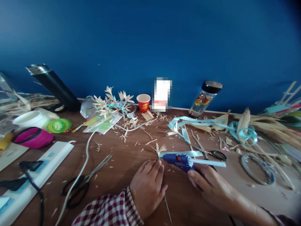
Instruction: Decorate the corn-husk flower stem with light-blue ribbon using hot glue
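Note:
My right hand [209, 185] is wrapped around the handle of a blue hot glue gun [175, 159], with a pale glue stick [209, 163] jutting from its back. The gun's nozzle points left, close to a small dried-husk flower [160, 148]. My left hand [148, 185] rests palm down on the table, its fingertips at the flower's thin stem [167, 208], which runs beneath the hand and out below it. A light-blue ribbon [196, 153] extends right from the flower's base, behind the gun. What the left fingertips press on is partly hidden.
Black-handled scissors [86, 183] lie left, a second pair [207, 153] right. A white cable [87, 150] crosses the table near a power strip [44, 175]. Husk flowers [121, 102], a red paper cup [143, 103] and a glass bottle [203, 100] stand along the blue wall.

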`<state>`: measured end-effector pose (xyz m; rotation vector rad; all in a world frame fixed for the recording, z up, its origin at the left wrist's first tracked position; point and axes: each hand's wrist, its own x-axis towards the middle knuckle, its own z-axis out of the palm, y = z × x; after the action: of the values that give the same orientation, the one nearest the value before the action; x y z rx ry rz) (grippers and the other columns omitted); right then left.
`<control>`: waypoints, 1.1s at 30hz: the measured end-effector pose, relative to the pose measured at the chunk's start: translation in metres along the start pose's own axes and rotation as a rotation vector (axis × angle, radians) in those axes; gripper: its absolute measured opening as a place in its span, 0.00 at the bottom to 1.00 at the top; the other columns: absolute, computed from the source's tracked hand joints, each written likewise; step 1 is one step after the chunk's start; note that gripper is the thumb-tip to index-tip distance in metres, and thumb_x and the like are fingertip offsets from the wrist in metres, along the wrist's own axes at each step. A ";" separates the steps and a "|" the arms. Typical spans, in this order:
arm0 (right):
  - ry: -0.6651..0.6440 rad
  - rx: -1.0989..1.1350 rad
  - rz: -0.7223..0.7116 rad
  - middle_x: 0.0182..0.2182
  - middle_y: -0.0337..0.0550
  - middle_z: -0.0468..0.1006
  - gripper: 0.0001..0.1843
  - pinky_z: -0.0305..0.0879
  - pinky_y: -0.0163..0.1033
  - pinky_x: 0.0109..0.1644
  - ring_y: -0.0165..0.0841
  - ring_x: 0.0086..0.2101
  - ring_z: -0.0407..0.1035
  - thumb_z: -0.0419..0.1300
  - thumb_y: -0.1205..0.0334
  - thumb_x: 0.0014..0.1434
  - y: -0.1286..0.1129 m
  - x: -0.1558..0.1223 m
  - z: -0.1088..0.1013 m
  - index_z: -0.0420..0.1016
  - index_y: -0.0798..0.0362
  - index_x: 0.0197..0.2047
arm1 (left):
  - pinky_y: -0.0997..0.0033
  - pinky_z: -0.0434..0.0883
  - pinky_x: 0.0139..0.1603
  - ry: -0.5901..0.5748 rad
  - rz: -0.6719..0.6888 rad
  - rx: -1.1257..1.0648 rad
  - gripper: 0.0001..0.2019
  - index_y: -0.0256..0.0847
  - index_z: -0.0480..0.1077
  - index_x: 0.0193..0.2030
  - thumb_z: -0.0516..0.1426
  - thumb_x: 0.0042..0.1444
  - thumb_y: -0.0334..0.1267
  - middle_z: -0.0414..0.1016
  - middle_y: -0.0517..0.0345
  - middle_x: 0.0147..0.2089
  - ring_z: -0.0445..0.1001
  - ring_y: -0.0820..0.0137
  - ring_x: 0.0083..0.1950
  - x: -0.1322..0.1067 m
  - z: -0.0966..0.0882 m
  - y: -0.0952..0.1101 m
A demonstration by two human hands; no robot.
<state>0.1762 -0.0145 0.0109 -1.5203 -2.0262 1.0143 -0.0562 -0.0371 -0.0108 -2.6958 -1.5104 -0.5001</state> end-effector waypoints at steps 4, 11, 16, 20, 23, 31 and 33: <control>0.012 -0.007 -0.029 0.30 0.41 0.75 0.14 0.66 0.36 0.36 0.33 0.29 0.68 0.49 0.52 0.63 -0.001 0.001 -0.003 0.69 0.51 0.43 | 0.55 0.68 0.52 0.015 -0.004 0.001 0.21 0.31 0.70 0.51 0.53 0.55 0.44 0.74 0.45 0.52 0.69 0.56 0.52 0.001 -0.002 0.000; 0.009 -0.037 0.006 0.23 0.37 0.72 0.14 0.64 0.35 0.30 0.31 0.24 0.65 0.49 0.51 0.63 -0.003 0.005 -0.001 0.69 0.51 0.41 | 0.55 0.68 0.53 0.010 -0.023 -0.013 0.21 0.31 0.70 0.51 0.53 0.55 0.43 0.74 0.45 0.53 0.70 0.56 0.52 0.000 -0.001 0.002; 0.037 -0.002 -0.045 0.25 0.38 0.73 0.13 0.65 0.37 0.32 0.32 0.26 0.67 0.49 0.52 0.63 -0.005 0.007 -0.001 0.69 0.50 0.42 | 0.54 0.67 0.53 -0.003 -0.029 -0.022 0.20 0.33 0.70 0.51 0.53 0.55 0.43 0.73 0.45 0.53 0.69 0.56 0.52 -0.001 0.001 0.001; 0.002 -0.025 -0.018 0.24 0.37 0.72 0.14 0.65 0.37 0.32 0.31 0.25 0.66 0.49 0.51 0.63 -0.006 0.009 0.000 0.68 0.51 0.43 | 0.54 0.67 0.54 -0.005 -0.038 -0.022 0.22 0.32 0.69 0.52 0.54 0.55 0.44 0.73 0.45 0.53 0.68 0.56 0.53 -0.001 0.002 0.001; -0.009 -0.051 -0.004 0.25 0.38 0.73 0.14 0.64 0.36 0.32 0.31 0.26 0.66 0.48 0.51 0.63 -0.006 0.010 0.000 0.68 0.51 0.40 | 0.54 0.67 0.54 -0.003 -0.034 -0.024 0.22 0.31 0.69 0.52 0.54 0.55 0.43 0.73 0.45 0.53 0.68 0.56 0.53 -0.002 0.001 0.002; -0.065 -0.071 0.005 0.25 0.39 0.72 0.13 0.62 0.38 0.32 0.33 0.27 0.66 0.47 0.54 0.64 -0.005 0.012 -0.005 0.68 0.50 0.40 | 0.55 0.66 0.55 -0.028 -0.036 -0.052 0.21 0.32 0.69 0.52 0.54 0.55 0.43 0.72 0.46 0.54 0.69 0.56 0.53 0.001 -0.002 0.001; -0.063 -0.066 0.009 0.26 0.40 0.72 0.13 0.62 0.39 0.32 0.33 0.28 0.66 0.47 0.54 0.64 -0.007 0.012 -0.005 0.68 0.50 0.39 | 0.54 0.66 0.54 -0.026 -0.034 -0.052 0.22 0.31 0.68 0.52 0.54 0.54 0.43 0.73 0.45 0.54 0.68 0.56 0.53 0.001 -0.002 0.001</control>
<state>0.1715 -0.0026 0.0181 -1.5501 -2.1172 1.0202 -0.0555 -0.0376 -0.0083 -2.7303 -1.5740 -0.5140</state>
